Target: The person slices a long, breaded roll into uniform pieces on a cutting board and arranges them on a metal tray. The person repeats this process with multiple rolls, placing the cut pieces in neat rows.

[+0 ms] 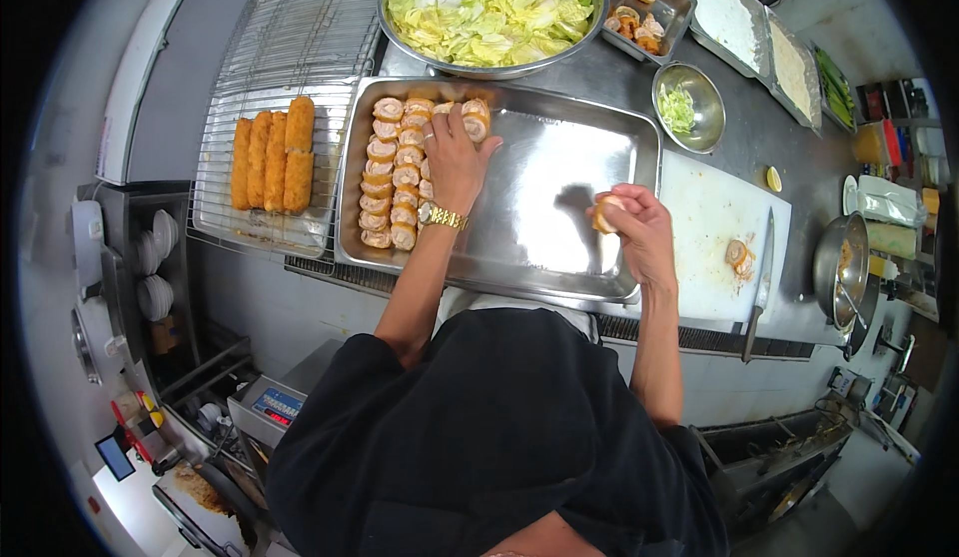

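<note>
A deep steel tray point(559, 192) lies before me, its left part lined with rows of browned, sliced meat rolls point(376, 174), pale spirals facing up. My left hand point(457, 157), with a gold watch on the wrist, reaches over these rows near the far edge. Its fingers are stretched onto the slices and its thumb stands apart, beside a slice point(476, 122) at the row's far end; what lies under the palm is hidden. Above the tray's right part, my right hand point(639, 225) is closed, pinching one roll slice point(605, 213) between thumb and fingers.
Left of the tray, a wire rack point(215, 157) holds several golden fried rolls point(272, 162). Beyond are a large bowl of chopped cabbage point(489, 7) and a small pan of roll pieces point(674, 17). At right, a white cutting board point(714, 217) bears a knife point(763, 277) and a roll end point(739, 255).
</note>
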Demonstrator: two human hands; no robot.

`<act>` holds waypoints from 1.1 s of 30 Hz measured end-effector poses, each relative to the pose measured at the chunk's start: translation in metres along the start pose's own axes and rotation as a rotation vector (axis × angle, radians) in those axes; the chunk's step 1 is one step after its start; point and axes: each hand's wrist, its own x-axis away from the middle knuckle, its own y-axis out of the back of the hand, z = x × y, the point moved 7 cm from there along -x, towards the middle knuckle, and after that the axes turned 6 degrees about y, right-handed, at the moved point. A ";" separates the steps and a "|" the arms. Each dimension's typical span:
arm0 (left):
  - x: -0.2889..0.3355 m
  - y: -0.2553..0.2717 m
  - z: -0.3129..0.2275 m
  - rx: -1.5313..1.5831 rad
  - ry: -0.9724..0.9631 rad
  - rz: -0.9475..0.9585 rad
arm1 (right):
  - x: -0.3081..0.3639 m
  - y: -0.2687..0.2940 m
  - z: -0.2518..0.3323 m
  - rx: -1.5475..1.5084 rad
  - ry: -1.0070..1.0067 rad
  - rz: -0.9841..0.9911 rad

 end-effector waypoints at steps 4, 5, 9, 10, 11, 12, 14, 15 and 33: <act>-0.003 0.034 0.014 0.136 0.082 -0.068 | -0.008 -0.029 -0.040 0.162 -0.239 -0.014; -0.005 0.043 0.022 0.135 0.114 -0.087 | -0.013 -0.041 -0.043 0.258 -0.199 0.012; -0.009 0.080 0.053 0.118 0.168 -0.142 | -0.045 -0.100 -0.058 0.572 -0.054 0.172; -0.010 0.086 0.058 0.117 0.171 -0.144 | -0.058 -0.115 -0.062 0.671 -0.003 0.177; -0.010 0.089 0.061 0.134 0.166 -0.144 | -0.070 -0.130 -0.064 0.762 0.051 0.192; -0.009 0.091 0.064 0.142 0.165 -0.123 | -0.083 -0.144 -0.065 0.844 0.120 0.210; -0.006 0.093 0.065 0.161 0.134 -0.114 | -0.103 -0.164 -0.071 0.917 0.169 0.179; -0.003 0.090 0.066 0.195 0.152 -0.074 | -0.111 -0.171 -0.072 0.945 0.203 0.165; -0.006 0.044 0.049 0.233 -0.114 0.356 | -0.109 -0.164 -0.083 0.840 0.252 -0.076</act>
